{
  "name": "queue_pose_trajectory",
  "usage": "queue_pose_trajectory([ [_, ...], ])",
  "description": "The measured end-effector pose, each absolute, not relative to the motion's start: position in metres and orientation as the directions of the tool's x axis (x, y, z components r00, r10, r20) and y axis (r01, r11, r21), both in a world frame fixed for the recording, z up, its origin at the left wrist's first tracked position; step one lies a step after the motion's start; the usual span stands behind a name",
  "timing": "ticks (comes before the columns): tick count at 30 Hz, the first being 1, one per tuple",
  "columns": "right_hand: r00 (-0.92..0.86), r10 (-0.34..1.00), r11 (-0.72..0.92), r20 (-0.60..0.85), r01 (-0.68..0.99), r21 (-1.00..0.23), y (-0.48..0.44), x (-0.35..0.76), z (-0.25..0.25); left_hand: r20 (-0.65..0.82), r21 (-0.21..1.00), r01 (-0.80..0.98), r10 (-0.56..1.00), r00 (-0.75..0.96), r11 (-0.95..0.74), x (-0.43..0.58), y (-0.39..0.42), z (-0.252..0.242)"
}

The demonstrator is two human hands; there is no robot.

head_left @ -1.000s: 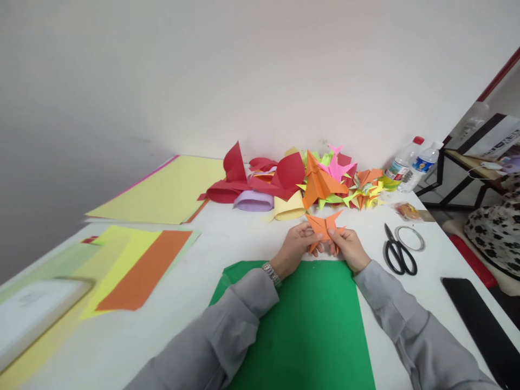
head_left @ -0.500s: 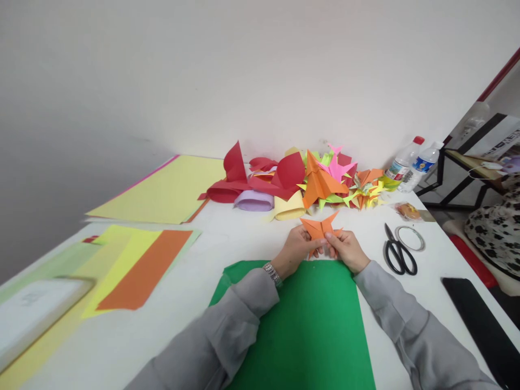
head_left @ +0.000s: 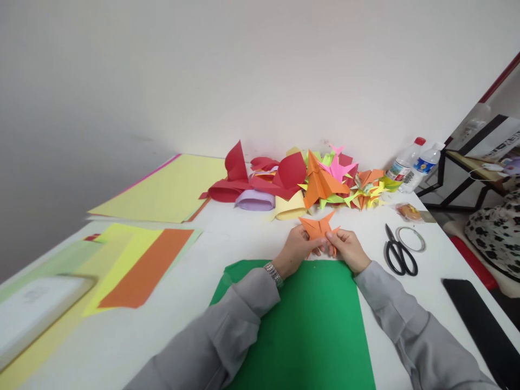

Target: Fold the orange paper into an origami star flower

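An orange paper origami figure (head_left: 317,227) with several pointed tips is held between both hands above the far edge of a green sheet (head_left: 312,325). My left hand (head_left: 296,250) grips it from the left, thumb on the near face. From the right, my right hand (head_left: 350,250) pinches its right side between thumb and fingers. Parts of the figure's lower half are hidden behind the fingers. Behind it lies a pile of folded paper pieces, among them a large orange one (head_left: 319,181), a pink one (head_left: 338,168) and red curled pieces (head_left: 290,176).
Black-handled scissors (head_left: 400,257) and a roll of tape (head_left: 411,239) lie to the right, with a black flat object (head_left: 481,325) nearer. Two bottles (head_left: 422,165) stand at the back right. Coloured sheets (head_left: 146,268) and a white box (head_left: 40,314) are on the left. A person's patterned clothing (head_left: 495,233) shows far right.
My right thumb and fingers have shifted slightly on the orange figure, and its tips are turned a little. The view has moved very slightly. Both hands keep their hold.
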State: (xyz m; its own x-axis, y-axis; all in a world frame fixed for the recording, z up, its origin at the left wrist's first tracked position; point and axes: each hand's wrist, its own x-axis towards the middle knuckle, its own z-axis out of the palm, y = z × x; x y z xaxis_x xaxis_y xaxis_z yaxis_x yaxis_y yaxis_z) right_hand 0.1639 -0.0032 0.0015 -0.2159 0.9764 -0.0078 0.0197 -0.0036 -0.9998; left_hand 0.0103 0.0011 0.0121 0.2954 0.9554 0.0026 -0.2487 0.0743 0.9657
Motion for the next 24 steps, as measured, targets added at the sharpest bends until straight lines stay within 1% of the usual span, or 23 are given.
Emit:
queue_pose_trajectory([
  [7,-0.199,0.98,0.016,0.009,0.036,-0.999,-0.004,0.1625,0.0054,-0.018,0.975,-0.207,0.96,0.278,0.078,0.0109,0.0002,0.0131],
  [13,-0.111,0.993,0.04,0.034,0.046,-0.998,-0.0036,0.1624,0.0064,0.0,0.956,-0.28,0.957,0.29,0.085,0.0107,0.002,0.0095],
  [18,-0.108,0.994,0.027,0.023,0.038,-0.999,-0.0032,0.1636,0.0041,-0.006,0.956,-0.277,0.953,0.302,0.094,0.0092,0.0028,0.0082],
  [21,-0.108,0.993,0.038,0.039,-0.009,-0.999,-0.0018,0.164,0.0025,-0.012,0.948,-0.302,0.96,0.281,0.1,0.0094,0.0028,0.0085],
  [24,-0.099,0.994,0.028,0.04,-0.112,-0.993,0.0007,0.1649,0.0001,-0.015,0.932,-0.343,0.962,0.274,0.113,0.0095,0.0035,0.0071],
])
